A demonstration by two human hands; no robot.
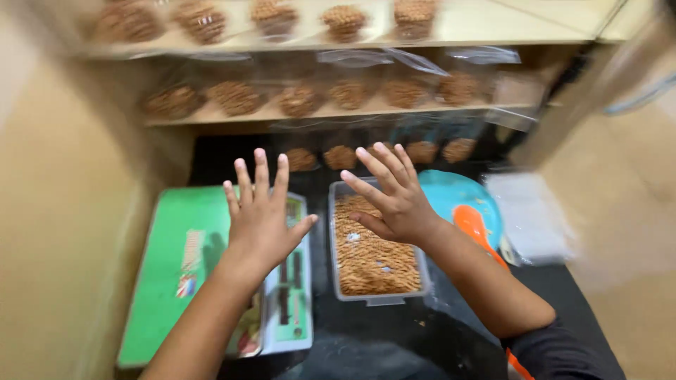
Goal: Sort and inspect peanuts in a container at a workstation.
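While spread, right hand point(398, 200) fingers point(384, 165) over snack tray point(343, 281) | left hand point(262, 218) beside.

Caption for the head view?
Both open hands, left hand and right hand, hover above a clear tub of brown snacks.

Clear tray point(377, 299) of brown stick snacks — flat, nearly full

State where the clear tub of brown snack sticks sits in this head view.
The clear tub sits at centre on the dark counter, under the right hand, between the green-topped scale on its left and the blue plate on its right.
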